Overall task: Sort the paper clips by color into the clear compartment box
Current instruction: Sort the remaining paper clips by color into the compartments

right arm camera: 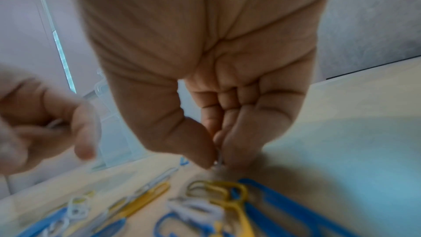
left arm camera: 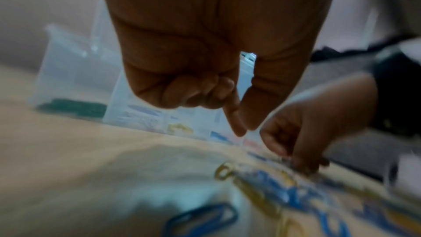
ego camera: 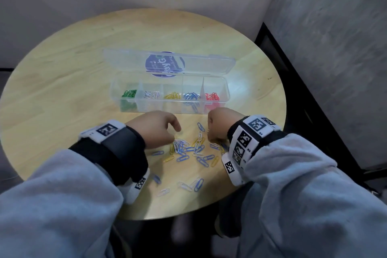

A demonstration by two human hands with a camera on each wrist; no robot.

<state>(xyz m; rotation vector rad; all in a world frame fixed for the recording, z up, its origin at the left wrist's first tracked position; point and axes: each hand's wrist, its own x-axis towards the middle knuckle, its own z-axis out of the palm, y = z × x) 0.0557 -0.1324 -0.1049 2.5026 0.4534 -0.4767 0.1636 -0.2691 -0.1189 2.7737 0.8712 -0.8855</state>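
The clear compartment box [ego camera: 227, 92] lies open at the table's middle, with green [ego camera: 128, 94], white [ego camera: 151, 94], yellow [ego camera: 172, 96], blue [ego camera: 191, 96] and red clips [ego camera: 212, 97] in separate compartments. A loose pile of blue, yellow and white clips [ego camera: 194, 150] lies in front of it. My left hand [ego camera: 177, 132] hovers over the pile's left edge, index tip against thumb [left arm camera: 247, 131]; the right wrist view shows a pale sliver, seemingly a white clip [right arm camera: 54, 123], in that pinch. My right hand [ego camera: 210, 136] pinches a thin white clip [right arm camera: 219, 159] just above the pile's right side.
The box's lid [ego camera: 125, 58] lies folded back behind it, with a blue round label. A few stray clips [ego camera: 188, 184] lie near the round wooden table's front edge [ego camera: 167, 216]. Walls close in behind and to the right.
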